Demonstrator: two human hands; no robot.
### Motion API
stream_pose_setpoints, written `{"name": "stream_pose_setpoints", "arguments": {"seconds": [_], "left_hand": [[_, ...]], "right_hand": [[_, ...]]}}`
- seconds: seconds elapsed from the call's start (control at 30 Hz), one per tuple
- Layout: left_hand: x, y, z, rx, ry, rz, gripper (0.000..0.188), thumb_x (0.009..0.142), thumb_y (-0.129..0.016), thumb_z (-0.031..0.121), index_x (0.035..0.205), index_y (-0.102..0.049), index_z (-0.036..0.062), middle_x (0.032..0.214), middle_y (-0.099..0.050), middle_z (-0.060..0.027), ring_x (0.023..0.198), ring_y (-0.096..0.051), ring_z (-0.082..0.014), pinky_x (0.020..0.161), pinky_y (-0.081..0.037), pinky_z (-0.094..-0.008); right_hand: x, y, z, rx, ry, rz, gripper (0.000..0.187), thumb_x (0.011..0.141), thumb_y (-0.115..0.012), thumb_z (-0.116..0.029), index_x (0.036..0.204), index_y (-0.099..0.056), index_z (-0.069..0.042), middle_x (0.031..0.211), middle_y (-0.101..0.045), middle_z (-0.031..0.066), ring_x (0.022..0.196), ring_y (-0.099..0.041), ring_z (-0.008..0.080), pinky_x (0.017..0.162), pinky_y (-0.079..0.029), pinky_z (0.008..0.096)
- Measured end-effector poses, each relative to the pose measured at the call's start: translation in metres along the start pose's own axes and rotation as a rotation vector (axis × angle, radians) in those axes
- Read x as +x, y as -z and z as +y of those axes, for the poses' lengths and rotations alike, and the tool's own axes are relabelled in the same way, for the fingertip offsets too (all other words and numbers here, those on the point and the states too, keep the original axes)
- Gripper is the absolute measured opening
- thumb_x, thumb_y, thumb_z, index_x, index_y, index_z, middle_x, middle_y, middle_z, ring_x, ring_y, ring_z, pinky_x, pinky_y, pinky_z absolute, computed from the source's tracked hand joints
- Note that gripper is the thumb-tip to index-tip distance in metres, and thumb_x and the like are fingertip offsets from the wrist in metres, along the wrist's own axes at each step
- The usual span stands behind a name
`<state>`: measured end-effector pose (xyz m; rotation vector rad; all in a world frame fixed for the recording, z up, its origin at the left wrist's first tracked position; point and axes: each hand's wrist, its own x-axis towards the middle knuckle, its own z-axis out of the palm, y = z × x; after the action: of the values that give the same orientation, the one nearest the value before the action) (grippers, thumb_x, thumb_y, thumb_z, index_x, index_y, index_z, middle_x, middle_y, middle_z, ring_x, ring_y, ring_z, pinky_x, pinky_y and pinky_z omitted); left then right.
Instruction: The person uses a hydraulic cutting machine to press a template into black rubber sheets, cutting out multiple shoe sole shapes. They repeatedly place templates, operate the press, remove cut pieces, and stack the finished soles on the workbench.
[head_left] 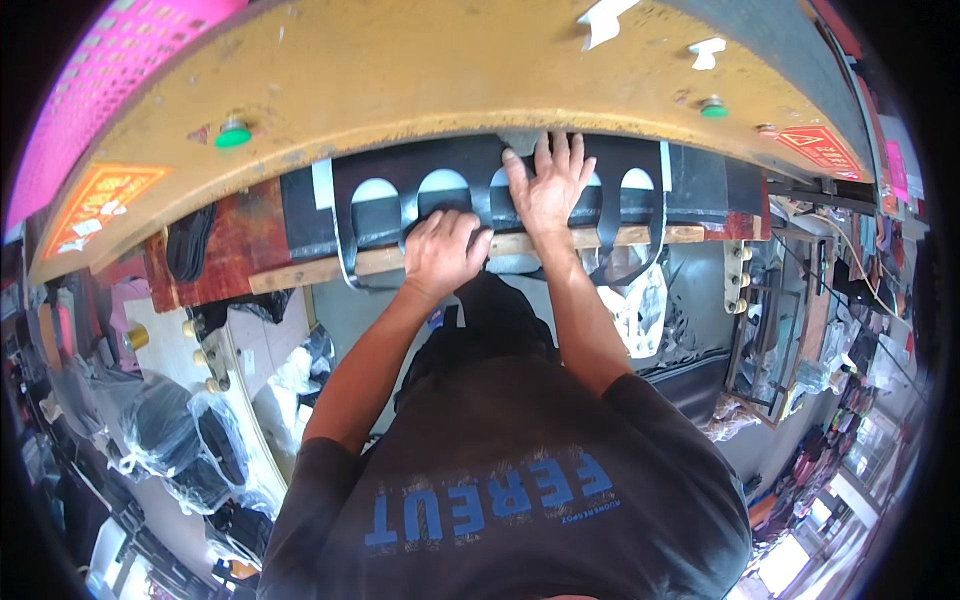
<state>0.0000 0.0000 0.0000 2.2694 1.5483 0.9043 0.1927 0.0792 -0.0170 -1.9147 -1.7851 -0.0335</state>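
A black sheet (400, 165) with a row of rounded cut-outs lies on a work table under the front edge of a yellow machine beam (420, 80). Narrow strips hang from the sheet over the table's near edge. My left hand (446, 252) is closed on the sheet's near edge, fingers curled and thumb toward the right. To its right and farther in, my right hand (550, 190) lies open on the sheet with fingers spread. Its fingertips reach the beam's lower edge.
Two green push buttons (233, 134) sit on the beam's face. A wooden strip (370, 262) runs along the table's near edge. Black bands (190, 243) lie at the table's left. Clear plastic bags with dark goods (165, 430) stand lower left. Top left is a pink perforated basket (120, 75).
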Motion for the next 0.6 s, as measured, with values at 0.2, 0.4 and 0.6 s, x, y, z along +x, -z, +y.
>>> {"name": "stream_pose_setpoints", "arguments": {"seconds": [0.2, 0.4, 0.6], "left_hand": [[0.000, 0.003, 0.001, 0.008, -0.001, -0.005, 0.023, 0.090, -0.079, 0.035, 0.093, -0.069, 0.0138, 0.085, -0.067, -0.0055, 0.081, -0.068, -0.0289, 0.072, -0.057, -0.0440], [0.019, -0.008, -0.009, 0.033, -0.039, 0.058, 0.023, 0.090, -0.079, 0.034, 0.093, -0.069, 0.0140, 0.086, -0.070, -0.0056, 0.082, -0.070, -0.0291, 0.071, -0.058, -0.0435], [0.033, -0.002, -0.025, 0.027, -0.010, 0.053, 0.023, 0.090, -0.081, 0.033, 0.094, -0.068, 0.0135, 0.087, -0.070, -0.0058, 0.083, -0.070, -0.0306, 0.072, -0.058, -0.0453]], "right_hand": [[0.002, 0.008, -0.003, 0.018, 0.030, -0.025, 0.074, 0.094, -0.072, -0.058, 0.137, -0.072, 0.003, 0.157, -0.057, 0.0230, 0.154, -0.039, 0.0487, 0.126, -0.022, 0.0702], [0.001, 0.101, 0.036, 0.538, -0.262, 0.187, 0.055, 0.099, -0.079, -0.028, 0.141, -0.067, 0.006, 0.144, -0.067, 0.0279, 0.137, -0.063, 0.0399, 0.118, -0.047, 0.0464], [0.055, 0.146, 0.064, 0.687, -0.160, 0.323, 0.064, 0.103, -0.069, -0.013, 0.159, -0.047, 0.009, 0.156, -0.058, 0.0286, 0.142, -0.060, 0.0347, 0.118, -0.045, 0.0389]]}}
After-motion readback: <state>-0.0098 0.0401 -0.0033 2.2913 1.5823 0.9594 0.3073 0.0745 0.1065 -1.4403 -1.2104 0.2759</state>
